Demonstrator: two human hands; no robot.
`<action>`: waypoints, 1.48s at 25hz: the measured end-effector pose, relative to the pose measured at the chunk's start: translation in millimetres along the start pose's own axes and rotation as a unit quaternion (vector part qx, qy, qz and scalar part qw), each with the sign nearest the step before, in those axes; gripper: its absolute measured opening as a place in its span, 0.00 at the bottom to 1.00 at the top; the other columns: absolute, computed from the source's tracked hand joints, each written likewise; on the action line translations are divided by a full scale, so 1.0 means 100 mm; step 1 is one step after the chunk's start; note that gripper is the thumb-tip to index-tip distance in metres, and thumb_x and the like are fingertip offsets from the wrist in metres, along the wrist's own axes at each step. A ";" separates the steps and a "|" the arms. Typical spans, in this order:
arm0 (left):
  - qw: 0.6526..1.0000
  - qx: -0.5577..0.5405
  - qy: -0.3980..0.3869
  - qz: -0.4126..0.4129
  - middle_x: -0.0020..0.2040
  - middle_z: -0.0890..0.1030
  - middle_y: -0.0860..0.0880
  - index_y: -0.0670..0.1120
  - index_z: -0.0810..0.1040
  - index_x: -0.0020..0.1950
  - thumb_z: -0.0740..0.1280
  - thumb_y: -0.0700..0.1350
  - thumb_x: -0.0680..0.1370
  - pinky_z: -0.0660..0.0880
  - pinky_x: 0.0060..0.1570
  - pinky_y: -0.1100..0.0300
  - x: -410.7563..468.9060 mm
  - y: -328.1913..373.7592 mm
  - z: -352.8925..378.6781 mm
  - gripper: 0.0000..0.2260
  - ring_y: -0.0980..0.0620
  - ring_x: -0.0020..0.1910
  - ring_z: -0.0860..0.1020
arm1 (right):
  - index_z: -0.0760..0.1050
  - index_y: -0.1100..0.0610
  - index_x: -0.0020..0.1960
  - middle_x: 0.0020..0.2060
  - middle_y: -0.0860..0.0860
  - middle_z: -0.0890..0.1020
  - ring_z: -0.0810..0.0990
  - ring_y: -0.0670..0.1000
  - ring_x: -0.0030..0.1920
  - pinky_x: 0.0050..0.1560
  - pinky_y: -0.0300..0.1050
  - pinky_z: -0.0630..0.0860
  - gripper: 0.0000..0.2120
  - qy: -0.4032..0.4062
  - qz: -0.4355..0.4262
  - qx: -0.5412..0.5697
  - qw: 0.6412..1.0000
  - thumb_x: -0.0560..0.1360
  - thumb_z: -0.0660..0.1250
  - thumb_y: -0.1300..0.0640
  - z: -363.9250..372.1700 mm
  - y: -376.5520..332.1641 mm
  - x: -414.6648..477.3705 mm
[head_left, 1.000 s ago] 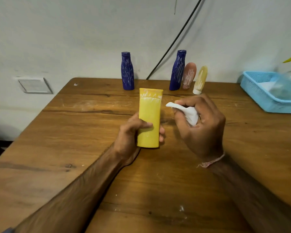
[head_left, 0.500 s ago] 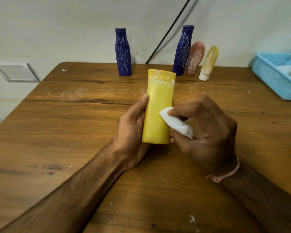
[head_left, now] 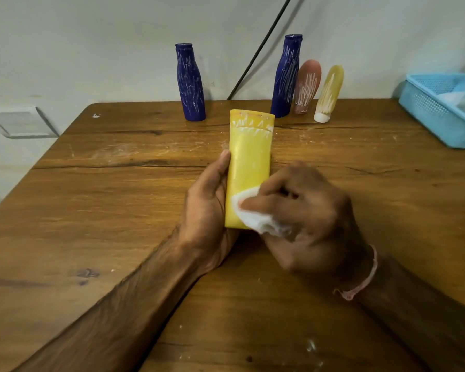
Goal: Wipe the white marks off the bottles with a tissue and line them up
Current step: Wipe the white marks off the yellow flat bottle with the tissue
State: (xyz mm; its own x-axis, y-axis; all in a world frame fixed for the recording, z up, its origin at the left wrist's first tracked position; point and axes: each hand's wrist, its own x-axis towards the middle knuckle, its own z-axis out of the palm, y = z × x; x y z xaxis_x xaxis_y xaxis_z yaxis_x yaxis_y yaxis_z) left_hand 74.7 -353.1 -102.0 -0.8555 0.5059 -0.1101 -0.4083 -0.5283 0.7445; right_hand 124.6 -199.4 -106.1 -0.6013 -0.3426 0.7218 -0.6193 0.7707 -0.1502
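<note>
Shifted since earlier: crumpled white tissue (head_left: 249, 214), pinched by right hand (head_left: 312, 218), now pressed on lower front of upright flat yellow plastic bottle (head_left: 250, 162); left hand (head_left: 207, 210) grips bottle's left side, mid wooden table (head_left: 91, 210).

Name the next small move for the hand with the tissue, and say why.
Probably slide the tissue up the yellow bottle to its far end. The right hand presses it on the near part, which looks clean, while white marks band the far end. The left hand grips the bottle, steadying it.
</note>
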 end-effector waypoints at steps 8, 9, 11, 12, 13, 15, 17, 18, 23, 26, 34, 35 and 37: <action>1.000 0.016 -0.008 -0.003 0.52 0.84 0.38 0.37 0.78 0.65 0.59 0.55 0.81 0.80 0.52 0.48 0.01 -0.04 -0.02 0.25 0.42 0.49 0.82 | 0.85 0.62 0.55 0.47 0.57 0.82 0.80 0.55 0.46 0.42 0.56 0.78 0.12 0.022 0.017 -0.021 0.999 0.72 0.72 0.62 0.02 -0.03 -0.01; 1.000 0.020 -0.007 -0.006 0.52 0.84 0.38 0.37 0.78 0.64 0.59 0.55 0.81 0.79 0.52 0.49 0.00 -0.04 -0.01 0.24 0.43 0.48 0.83 | 0.85 0.62 0.55 0.46 0.57 0.82 0.80 0.55 0.46 0.41 0.56 0.77 0.12 0.022 0.014 -0.026 0.999 0.72 0.72 0.61 0.03 -0.04 -0.02; 0.999 0.040 -0.002 -0.013 0.48 0.84 0.39 0.39 0.80 0.60 0.58 0.55 0.82 0.79 0.47 0.48 0.00 -0.03 0.02 0.22 0.42 0.44 0.82 | 0.84 0.61 0.56 0.47 0.57 0.82 0.81 0.55 0.43 0.39 0.56 0.78 0.11 0.066 0.076 -0.012 0.995 0.74 0.72 0.60 0.00 0.02 0.00; 0.999 0.044 0.001 -0.012 0.48 0.84 0.38 0.39 0.81 0.59 0.58 0.55 0.81 0.78 0.47 0.48 -0.01 -0.03 0.03 0.22 0.41 0.44 0.81 | 0.84 0.61 0.56 0.47 0.57 0.82 0.81 0.55 0.41 0.38 0.56 0.79 0.11 0.082 0.100 0.002 0.992 0.75 0.71 0.60 -0.02 0.05 0.01; 0.999 0.042 0.006 -0.007 0.50 0.84 0.37 0.39 0.80 0.61 0.58 0.54 0.81 0.78 0.49 0.47 -0.01 -0.03 0.04 0.22 0.40 0.46 0.80 | 0.85 0.62 0.55 0.46 0.57 0.82 0.81 0.55 0.41 0.38 0.55 0.78 0.11 0.077 0.096 0.013 0.992 0.75 0.72 0.60 -0.02 0.05 0.02; 1.000 0.025 0.012 0.008 0.55 0.82 0.35 0.36 0.77 0.66 0.57 0.54 0.82 0.77 0.55 0.48 -0.01 -0.03 0.03 0.24 0.41 0.51 0.80 | 0.85 0.62 0.54 0.44 0.56 0.82 0.80 0.55 0.43 0.40 0.56 0.76 0.11 0.035 0.028 0.003 0.999 0.72 0.73 0.60 0.04 -0.04 -0.01; 1.000 0.024 -0.010 0.006 0.55 0.80 0.36 0.36 0.75 0.68 0.57 0.57 0.82 0.77 0.54 0.48 -0.02 -0.03 0.01 0.28 0.39 0.52 0.79 | 0.84 0.61 0.57 0.47 0.57 0.82 0.80 0.55 0.45 0.41 0.56 0.77 0.13 0.024 0.006 -0.018 1.000 0.73 0.72 0.61 0.05 -0.07 -0.01; 0.999 0.032 -0.025 -0.001 0.56 0.79 0.34 0.37 0.75 0.69 0.56 0.60 0.81 0.76 0.54 0.47 -0.02 -0.03 0.00 0.29 0.36 0.53 0.77 | 0.84 0.61 0.59 0.48 0.58 0.82 0.81 0.56 0.44 0.40 0.55 0.79 0.14 0.044 0.036 -0.019 0.998 0.74 0.71 0.62 0.03 -0.03 0.01; 0.999 0.020 -0.042 -0.012 0.62 0.79 0.34 0.40 0.75 0.72 0.55 0.64 0.80 0.74 0.64 0.43 -0.02 -0.03 -0.02 0.33 0.35 0.60 0.76 | 0.86 0.62 0.50 0.41 0.56 0.83 0.79 0.53 0.40 0.38 0.53 0.75 0.10 0.040 0.021 0.012 0.999 0.71 0.71 0.60 -0.01 -0.03 0.01; 0.998 0.028 -0.061 -0.019 0.59 0.81 0.36 0.41 0.76 0.71 0.53 0.65 0.80 0.77 0.57 0.47 -0.02 -0.03 -0.03 0.33 0.36 0.55 0.78 | 0.84 0.62 0.58 0.47 0.57 0.82 0.80 0.55 0.42 0.38 0.55 0.78 0.14 0.038 0.032 -0.006 0.999 0.74 0.70 0.60 0.01 -0.03 0.03; 0.997 0.043 -0.069 -0.017 0.59 0.82 0.36 0.41 0.78 0.69 0.54 0.66 0.80 0.74 0.62 0.43 0.00 -0.05 -0.07 0.33 0.37 0.57 0.78 | 0.85 0.61 0.56 0.45 0.56 0.82 0.79 0.53 0.43 0.39 0.55 0.76 0.13 0.042 0.023 -0.027 0.999 0.73 0.71 0.58 0.01 -0.03 0.02; 0.996 0.047 -0.067 -0.017 0.62 0.80 0.33 0.42 0.77 0.70 0.54 0.66 0.80 0.71 0.65 0.38 0.00 -0.06 -0.06 0.33 0.35 0.59 0.77 | 0.85 0.61 0.55 0.45 0.56 0.82 0.79 0.53 0.42 0.37 0.56 0.76 0.13 0.070 0.058 -0.030 0.995 0.73 0.71 0.59 -0.01 0.00 0.04; 0.997 0.043 -0.065 -0.017 0.67 0.77 0.31 0.41 0.75 0.72 0.54 0.66 0.80 0.67 0.69 0.34 0.00 -0.06 -0.06 0.34 0.34 0.63 0.75 | 0.86 0.61 0.50 0.42 0.55 0.82 0.78 0.51 0.39 0.36 0.55 0.75 0.10 0.078 0.071 -0.004 0.994 0.72 0.72 0.58 -0.04 0.03 0.03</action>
State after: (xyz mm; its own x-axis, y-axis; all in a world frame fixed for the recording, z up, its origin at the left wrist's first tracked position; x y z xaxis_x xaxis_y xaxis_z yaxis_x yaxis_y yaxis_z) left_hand 75.2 -354.5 -110.5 -0.7911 0.6093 -0.0544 -0.4030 -0.4522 0.7957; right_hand 123.1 -195.6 -101.5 -0.5967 -0.1431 0.7896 -0.5293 0.8098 -0.2533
